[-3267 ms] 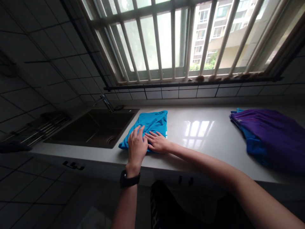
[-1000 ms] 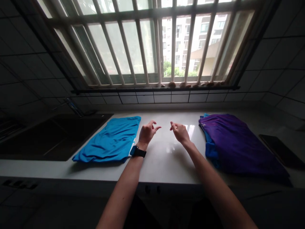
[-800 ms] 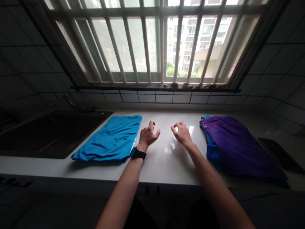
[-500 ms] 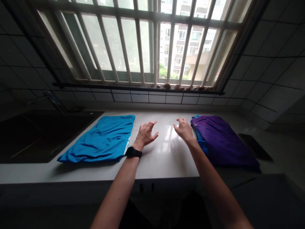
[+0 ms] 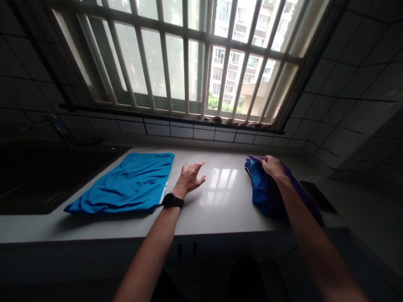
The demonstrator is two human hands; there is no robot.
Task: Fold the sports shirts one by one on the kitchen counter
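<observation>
The right hand [image 5: 272, 166] pinches an edge of the purple cloth [image 5: 300, 195]. The left hand [image 5: 189, 176], empty with fingers spread, is over the bench [image 5: 217, 220], right beside the blue cloth [image 5: 126, 184].

no lettering or numbers legible. white marking [image 5: 163, 194] shows at right edge of folded blue cloth [image 5: 126, 184]; too small to read.

From my station, I read the counter [image 5: 217, 220] as smooth and glossy, the blue garment [image 5: 122, 184] as faintly shiny cloth, the purple garment [image 5: 297, 187] as duller fabric; the tap [image 5: 61, 130], deep in shadow, is probably metal.
</observation>
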